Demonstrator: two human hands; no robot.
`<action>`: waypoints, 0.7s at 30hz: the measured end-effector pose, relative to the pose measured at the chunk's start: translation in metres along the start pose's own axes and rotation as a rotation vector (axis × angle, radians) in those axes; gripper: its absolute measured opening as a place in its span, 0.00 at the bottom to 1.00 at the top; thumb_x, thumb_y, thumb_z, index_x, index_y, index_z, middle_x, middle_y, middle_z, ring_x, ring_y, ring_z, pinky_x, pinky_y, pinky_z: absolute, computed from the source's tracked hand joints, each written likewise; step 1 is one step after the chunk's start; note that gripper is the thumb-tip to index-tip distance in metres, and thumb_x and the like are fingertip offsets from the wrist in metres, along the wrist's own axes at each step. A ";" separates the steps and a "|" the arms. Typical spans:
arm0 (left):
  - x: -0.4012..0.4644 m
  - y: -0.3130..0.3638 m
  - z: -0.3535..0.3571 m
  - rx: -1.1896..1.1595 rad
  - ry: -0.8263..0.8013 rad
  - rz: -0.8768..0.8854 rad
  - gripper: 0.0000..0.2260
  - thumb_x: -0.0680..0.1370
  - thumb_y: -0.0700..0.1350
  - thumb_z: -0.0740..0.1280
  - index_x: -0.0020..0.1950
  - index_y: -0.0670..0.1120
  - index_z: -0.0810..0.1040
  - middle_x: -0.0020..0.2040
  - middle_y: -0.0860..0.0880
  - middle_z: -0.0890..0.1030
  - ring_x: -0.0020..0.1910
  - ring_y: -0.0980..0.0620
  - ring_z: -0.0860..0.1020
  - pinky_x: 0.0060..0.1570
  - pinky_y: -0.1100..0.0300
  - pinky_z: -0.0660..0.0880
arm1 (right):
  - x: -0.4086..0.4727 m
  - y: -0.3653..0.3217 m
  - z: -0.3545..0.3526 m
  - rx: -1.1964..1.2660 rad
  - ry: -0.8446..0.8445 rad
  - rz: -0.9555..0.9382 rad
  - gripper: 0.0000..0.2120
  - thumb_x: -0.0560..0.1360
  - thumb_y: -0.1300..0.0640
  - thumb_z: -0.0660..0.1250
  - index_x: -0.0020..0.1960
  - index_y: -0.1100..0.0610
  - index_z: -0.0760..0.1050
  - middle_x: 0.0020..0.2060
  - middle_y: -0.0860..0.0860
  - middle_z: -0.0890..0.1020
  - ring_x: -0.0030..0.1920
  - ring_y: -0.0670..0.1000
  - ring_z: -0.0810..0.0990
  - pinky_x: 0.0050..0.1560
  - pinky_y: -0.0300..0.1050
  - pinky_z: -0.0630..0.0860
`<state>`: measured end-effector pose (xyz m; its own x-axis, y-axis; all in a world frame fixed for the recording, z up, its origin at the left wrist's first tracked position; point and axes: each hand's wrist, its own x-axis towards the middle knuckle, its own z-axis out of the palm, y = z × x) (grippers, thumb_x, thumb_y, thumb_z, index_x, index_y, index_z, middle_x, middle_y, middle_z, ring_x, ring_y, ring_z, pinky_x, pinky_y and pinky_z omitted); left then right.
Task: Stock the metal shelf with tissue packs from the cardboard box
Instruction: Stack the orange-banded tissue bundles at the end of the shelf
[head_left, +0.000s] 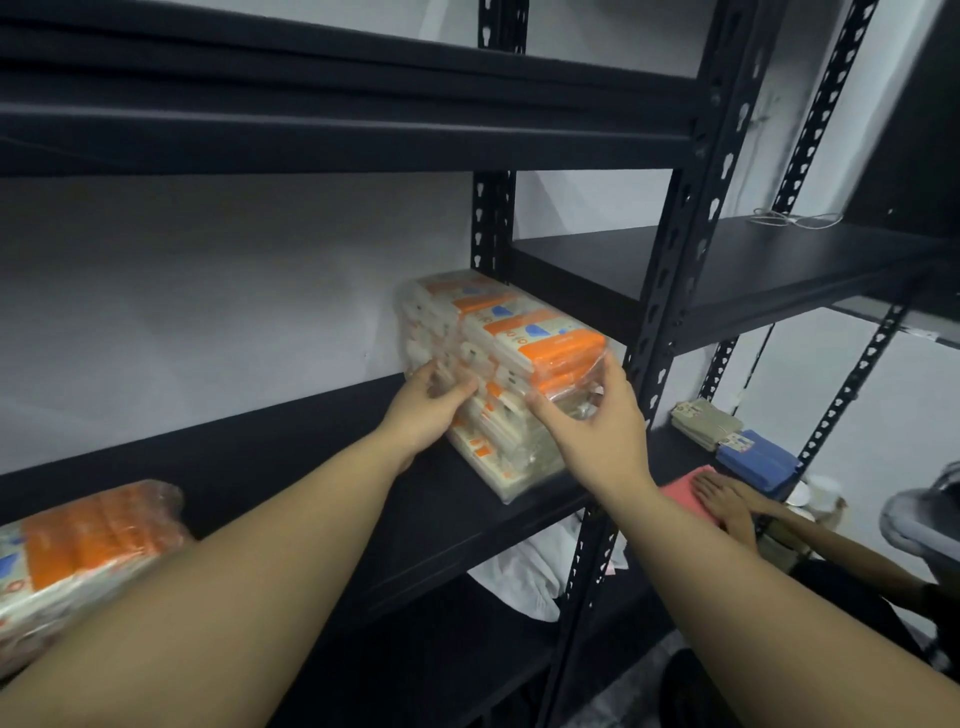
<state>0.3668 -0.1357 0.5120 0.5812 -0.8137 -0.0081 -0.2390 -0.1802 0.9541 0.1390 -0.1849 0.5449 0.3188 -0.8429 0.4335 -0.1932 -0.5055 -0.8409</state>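
A plastic-wrapped bundle of orange-and-white tissue packs (511, 343) stands on the black metal shelf (291, 447), against its right upright. My left hand (423, 410) grips the bundle's left side. My right hand (597, 421) holds the front right corner, fingers on the wrap. A second bundle of tissue packs (88, 545) lies on the same shelf at the far left, partly behind my left forearm. The cardboard box is out of view.
The black upright post (670, 291) stands just right of the bundle. On the neighbouring rack to the right lie folded cloths (753, 457), and another person's hand (724, 501) rests on a pink one. White fabric (524, 577) lies on the shelf below.
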 end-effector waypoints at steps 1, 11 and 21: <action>-0.002 0.001 0.001 -0.005 0.003 0.001 0.49 0.64 0.73 0.72 0.81 0.56 0.63 0.75 0.53 0.74 0.70 0.52 0.76 0.70 0.46 0.75 | 0.001 0.000 -0.001 -0.007 -0.009 -0.001 0.35 0.67 0.39 0.79 0.70 0.40 0.70 0.62 0.40 0.78 0.62 0.42 0.76 0.61 0.45 0.73; -0.051 -0.014 -0.034 0.165 0.095 0.056 0.36 0.76 0.59 0.74 0.81 0.54 0.64 0.79 0.53 0.68 0.77 0.52 0.68 0.73 0.52 0.67 | -0.036 0.009 0.003 -0.269 0.125 -0.225 0.50 0.67 0.36 0.79 0.81 0.52 0.59 0.76 0.50 0.64 0.77 0.52 0.60 0.76 0.53 0.63; -0.158 -0.025 -0.139 0.748 0.156 0.198 0.31 0.78 0.59 0.72 0.79 0.52 0.68 0.79 0.50 0.67 0.78 0.49 0.67 0.74 0.55 0.64 | -0.091 -0.025 0.064 -0.160 -0.144 -0.392 0.29 0.73 0.42 0.75 0.71 0.52 0.75 0.66 0.43 0.74 0.70 0.45 0.69 0.71 0.45 0.70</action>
<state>0.3895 0.0742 0.5313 0.5626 -0.7925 0.2355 -0.7770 -0.4096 0.4780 0.1739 -0.0833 0.5061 0.5201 -0.5532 0.6508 -0.1692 -0.8135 -0.5564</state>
